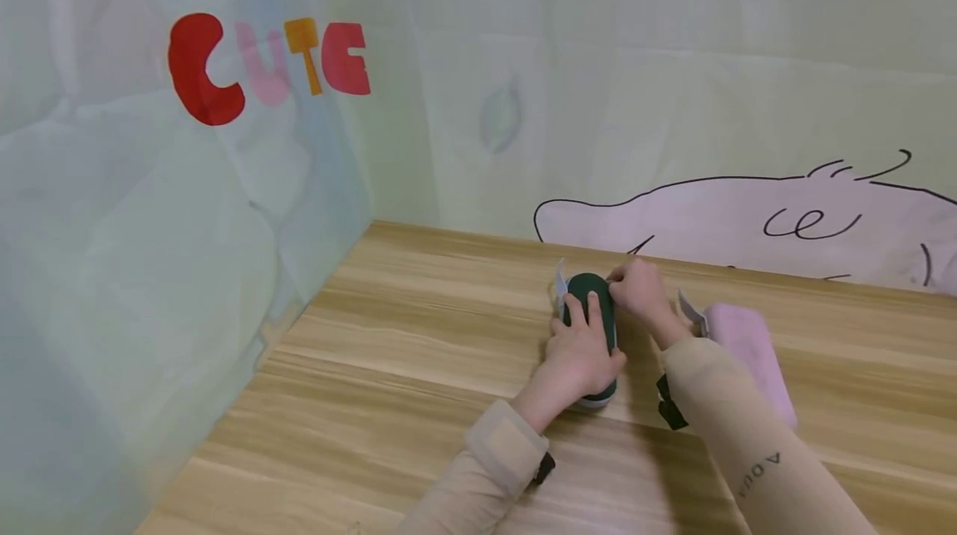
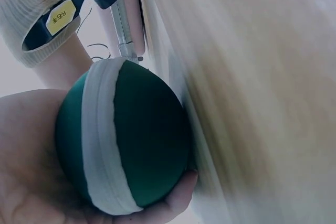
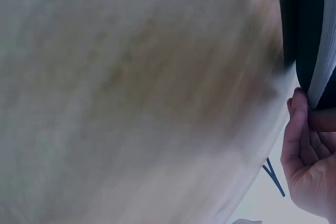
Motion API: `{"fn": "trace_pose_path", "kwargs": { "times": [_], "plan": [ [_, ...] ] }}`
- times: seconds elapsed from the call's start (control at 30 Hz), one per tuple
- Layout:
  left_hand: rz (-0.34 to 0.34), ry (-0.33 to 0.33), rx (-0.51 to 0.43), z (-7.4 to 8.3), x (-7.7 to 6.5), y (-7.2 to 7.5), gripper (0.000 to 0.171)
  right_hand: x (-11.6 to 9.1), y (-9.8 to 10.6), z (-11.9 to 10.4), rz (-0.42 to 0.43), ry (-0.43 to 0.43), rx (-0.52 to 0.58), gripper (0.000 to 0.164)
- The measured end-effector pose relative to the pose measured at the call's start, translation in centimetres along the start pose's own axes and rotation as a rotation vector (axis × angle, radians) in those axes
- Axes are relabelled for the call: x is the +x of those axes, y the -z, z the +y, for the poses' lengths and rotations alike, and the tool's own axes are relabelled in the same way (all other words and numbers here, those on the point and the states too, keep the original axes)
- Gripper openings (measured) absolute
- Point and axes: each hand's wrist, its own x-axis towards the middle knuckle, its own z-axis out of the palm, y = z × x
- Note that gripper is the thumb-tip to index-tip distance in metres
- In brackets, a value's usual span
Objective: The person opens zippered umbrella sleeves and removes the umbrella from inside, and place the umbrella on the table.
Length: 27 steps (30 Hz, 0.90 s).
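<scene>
A dark green zippered case [image 1: 588, 282] with rounded ends lies lengthwise on the wooden table. My left hand [image 1: 583, 359] holds it from above, fingers spread along its top and thumb along its right side. In the left wrist view, a pale zipper band [image 2: 102, 135] runs round the case's near end, and a finger curls along the case's side. My right hand [image 1: 641, 292] pinches at the far right end of the case. The right wrist view has its thumb and fingertips together at the end of the zipper [image 3: 324, 51]; what lies between them is hidden.
A pink case [image 1: 751, 352] lies to the right, partly behind the right forearm, with a pale tag [image 1: 692, 310] at its far end. Another pale tag [image 1: 560, 279] stands out at the green case's left. Printed sheeting [image 1: 478, 103] borders the table [image 1: 389, 336] at the back and left.
</scene>
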Motion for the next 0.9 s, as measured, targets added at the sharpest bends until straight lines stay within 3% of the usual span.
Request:
{"fn": "trace_pose_path", "kwargs": {
  "times": [0.4, 0.67, 0.9],
  "plan": [
    [-0.004, -0.012, 0.009, 0.0, 0.3, 0.1, 0.084, -0.6, -0.6, 0.4, 0.01, -0.079, 0.138, 0.027],
    [0.013, -0.015, 0.002, -0.1, 0.2, 0.2, 0.084, -0.8, -0.9, 0.6, -0.007, -0.219, 0.301, 0.03],
    [0.016, -0.018, 0.012, 0.0, 0.0, 0.2, 0.084, -1.3, -1.4, 0.6, 0.042, -0.224, 0.299, 0.029]
  ]
}}
